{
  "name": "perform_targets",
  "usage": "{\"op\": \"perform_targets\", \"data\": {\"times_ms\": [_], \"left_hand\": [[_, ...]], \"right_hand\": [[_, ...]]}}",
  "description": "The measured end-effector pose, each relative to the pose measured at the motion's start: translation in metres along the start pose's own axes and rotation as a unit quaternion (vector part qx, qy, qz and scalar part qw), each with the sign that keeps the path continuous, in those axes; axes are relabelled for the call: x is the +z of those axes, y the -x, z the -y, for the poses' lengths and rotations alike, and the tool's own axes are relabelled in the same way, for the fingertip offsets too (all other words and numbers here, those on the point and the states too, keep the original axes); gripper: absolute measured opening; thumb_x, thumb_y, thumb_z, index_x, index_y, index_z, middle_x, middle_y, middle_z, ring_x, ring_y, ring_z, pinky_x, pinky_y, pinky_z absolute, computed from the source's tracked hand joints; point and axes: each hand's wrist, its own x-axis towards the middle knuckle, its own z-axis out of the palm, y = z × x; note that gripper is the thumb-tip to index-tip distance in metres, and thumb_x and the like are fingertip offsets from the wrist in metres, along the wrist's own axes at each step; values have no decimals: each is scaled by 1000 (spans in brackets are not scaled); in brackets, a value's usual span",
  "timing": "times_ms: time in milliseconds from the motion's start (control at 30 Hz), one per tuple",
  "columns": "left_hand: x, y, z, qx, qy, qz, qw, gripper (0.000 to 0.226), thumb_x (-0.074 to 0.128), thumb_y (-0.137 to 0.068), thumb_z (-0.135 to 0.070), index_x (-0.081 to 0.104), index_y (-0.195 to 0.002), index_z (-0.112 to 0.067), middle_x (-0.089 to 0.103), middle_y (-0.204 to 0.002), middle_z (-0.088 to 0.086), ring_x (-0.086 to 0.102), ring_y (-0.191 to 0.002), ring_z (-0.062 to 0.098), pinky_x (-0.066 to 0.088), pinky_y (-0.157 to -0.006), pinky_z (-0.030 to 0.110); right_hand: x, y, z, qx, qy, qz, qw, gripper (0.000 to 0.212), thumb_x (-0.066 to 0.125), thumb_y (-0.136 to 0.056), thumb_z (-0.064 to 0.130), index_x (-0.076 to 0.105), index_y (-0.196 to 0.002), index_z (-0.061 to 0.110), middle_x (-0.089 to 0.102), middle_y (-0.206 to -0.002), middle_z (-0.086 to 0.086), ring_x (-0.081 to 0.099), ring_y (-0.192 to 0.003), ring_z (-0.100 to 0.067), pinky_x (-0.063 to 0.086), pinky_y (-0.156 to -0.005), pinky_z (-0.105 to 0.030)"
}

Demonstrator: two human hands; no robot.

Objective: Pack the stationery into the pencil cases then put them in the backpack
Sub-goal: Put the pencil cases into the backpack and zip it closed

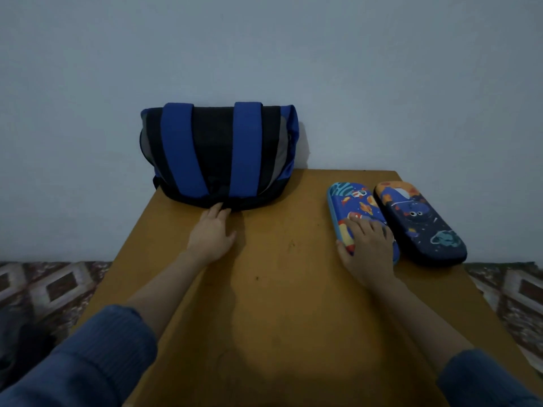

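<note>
1. Toward the table's far right corner: the blue pencil case [357, 205], space-cartoon print, lies flat and closed. Its long axis runs roughly from the near edge to the far edge, with the near end angled a little toward the right edge.
2. The right hand [367, 245] covers the case's near end. The thumb sits on its left rim and the fingers drape across the lid toward the right rim, so the hand grips across the short width.
3. Just beside it, on the right-edge side, lies a dark navy pencil case [423, 224], also closed and near parallel. The two are touching or almost so; cannot tell which.
4. No loose stationery is visible anywhere on the table [279, 304]. Judgement: packing is probably done and loading is the step in hand.
5. The backpack [217, 154] stands at the far edge, left of centre, leaning on the wall [264, 54] with its blue straps facing the person. No opening shows from this side.
6. The left hand [213, 233] is spread flat, fingers straight, with the tips touching the backpack's bottom seam. It holds nothing.
7. Key relation: the backpack lies well apart from the gripped case, leftward along the far edge. The right hand has the case and the left is nearer the bag. Judgement: the bag needs turning or opening first.
8. Outward: blue sleeves [97, 356] and patterned floor covering [55, 286] on both sides.
</note>
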Motion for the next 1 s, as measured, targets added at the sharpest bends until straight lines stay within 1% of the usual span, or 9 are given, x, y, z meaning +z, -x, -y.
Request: {"op": "perform_targets", "data": {"times_ms": [133,300,367,467,567,667,800,900,1000], "left_hand": [[4,-20,2,19,-26,-74,997,67,53,-91,-27,19,-147,-14,13,-156,7,17,-140,27,27,-113,41],[7,-33,6,20,-11,-142,990,83,61,-86,-21,8,-149,-18,28,-149,12,33,-131,31,38,-101,46],[9,-37,8,20,20,-146,989,89,65,-84,-22,5,-150,-21,39,-140,13,42,-121,32,45,-90,45],[8,-39,9,16,54,-141,988,81,62,-86,-23,12,-150,-20,43,-140,13,42,-121,32,46,-91,44],[3,-30,-1,12,134,-162,978,71,59,-88,-19,21,-148,-18,53,-129,12,46,-118,29,46,-88,38],[-7,-13,-14,-1,201,-192,961,64,55,-90,-15,26,-147,-20,57,-115,13,53,-107,27,45,-79,30],[-27,19,-32,7,258,-264,929,49,56,-90,-12,46,-137,-18,61,-103,4,57,-89,17,48,-75,28],[-39,45,-41,-18,274,-316,908,29,60,-89,-13,64,-119,-13,68,-89,7,54,-74,9,47,-71,23],[-47,69,-36,-60,256,-308,914,30,61,-89,-15,63,-118,-9,69,-91,9,60,-78,16,44,-71,22]], "right_hand": [[3,1,1,-10,-1,-35,999,45,78,-69,24,65,-109,7,67,-109,-11,63,-101,-32,45,-89,-53],[0,2,3,-4,12,-29,999,45,45,-78,40,66,-106,11,68,-106,-6,63,-98,-27,47,-88,-48],[0,1,3,-3,12,-22,1000,47,43,-78,41,66,-106,11,68,-106,-5,63,-98,-27,47,-87,-47],[3,3,0,-7,16,-39,999,40,62,-76,35,65,-107,10,67,-107,-7,63,-99,-28,47,-87,-48],[1,3,3,6,10,-33,999,44,78,-68,26,65,-107,9,67,-106,-9,64,-98,-30,47,-87,-50],[-4,3,8,29,-1,-10,1000,44,73,-71,27,65,-109,7,67,-109,-11,62,-101,-33,44,-90,-51],[-19,-2,21,72,-25,81,994,55,65,-83,33,51,-131,10,50,-137,-9,42,-129,-29,28,-107,-48],[-33,-1,44,49,-84,81,992,61,63,-84,34,45,-136,8,47,-139,-11,40,-131,-28,32,-108,-46],[-50,6,77,12,-117,115,986,59,57,-89,38,39,-138,12,43,-141,-5,38,-131,-21,31,-108,-34]]}}
